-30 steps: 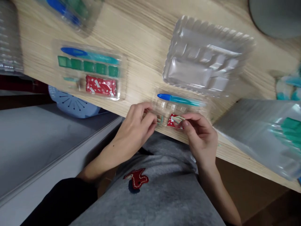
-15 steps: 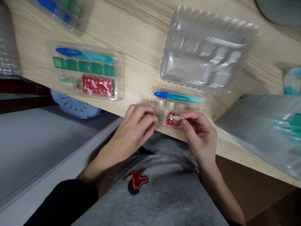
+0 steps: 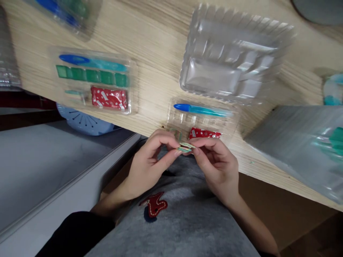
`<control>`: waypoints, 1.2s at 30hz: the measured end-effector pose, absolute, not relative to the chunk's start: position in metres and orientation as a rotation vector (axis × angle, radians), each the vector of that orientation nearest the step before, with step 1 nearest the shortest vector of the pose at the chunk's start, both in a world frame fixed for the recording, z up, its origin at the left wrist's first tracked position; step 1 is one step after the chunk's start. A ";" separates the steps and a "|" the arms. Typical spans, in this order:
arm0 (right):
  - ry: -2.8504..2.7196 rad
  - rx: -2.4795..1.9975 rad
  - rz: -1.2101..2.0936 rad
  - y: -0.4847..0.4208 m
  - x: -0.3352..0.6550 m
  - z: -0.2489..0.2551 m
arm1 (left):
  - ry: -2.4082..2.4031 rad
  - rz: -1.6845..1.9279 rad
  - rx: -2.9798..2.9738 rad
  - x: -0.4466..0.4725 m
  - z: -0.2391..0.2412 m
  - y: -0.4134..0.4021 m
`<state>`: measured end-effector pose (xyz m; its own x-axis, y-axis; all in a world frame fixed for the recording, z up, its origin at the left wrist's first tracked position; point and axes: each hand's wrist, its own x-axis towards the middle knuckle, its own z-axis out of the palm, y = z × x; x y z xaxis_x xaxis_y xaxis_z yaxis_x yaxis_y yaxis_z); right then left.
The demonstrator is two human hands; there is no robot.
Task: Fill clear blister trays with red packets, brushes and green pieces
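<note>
Just past the table's front edge, my left hand [image 3: 152,162] pinches a thin, flat green-and-orange piece [image 3: 184,149] between thumb and fingers. Against it, my right hand [image 3: 218,164] pinches a similar pale green strip [image 3: 187,145]; what exactly these small pieces are I cannot tell. Right behind the hands lies a clear plastic tray [image 3: 235,123]. In it are a blue pen-like stick [image 3: 202,110] along the far side and a red packet with white marks [image 3: 204,133] at the near side. The right fingers partly cover the tray's near edge.
To the left, another clear tray [image 3: 135,76] holds a blue stick, several green cubes [image 3: 92,76] and a red packet [image 3: 109,97]. Stacked clear trays [image 3: 214,76] stand behind. On the right is a greyish, see-through container [image 3: 292,142]; a blue plastic basket [image 3: 85,121] sits below the table at left.
My left hand has come out of the tray's small near-left compartment with a thin piece. My right hand has moved left and nearer, bringing its strip against that piece.
</note>
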<state>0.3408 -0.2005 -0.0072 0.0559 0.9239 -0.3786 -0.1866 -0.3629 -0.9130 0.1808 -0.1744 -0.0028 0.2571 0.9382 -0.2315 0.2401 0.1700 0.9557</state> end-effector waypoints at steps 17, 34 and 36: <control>-0.837 -1.511 1.389 -0.217 0.352 -0.017 | 1.600 0.647 1.972 0.173 -0.023 -0.186; -0.739 -1.553 1.407 -0.217 0.349 -0.020 | 1.613 0.323 2.330 0.191 -0.017 -0.183; -0.736 -1.559 1.414 -0.217 0.349 -0.020 | 1.587 0.356 2.273 0.190 -0.018 -0.182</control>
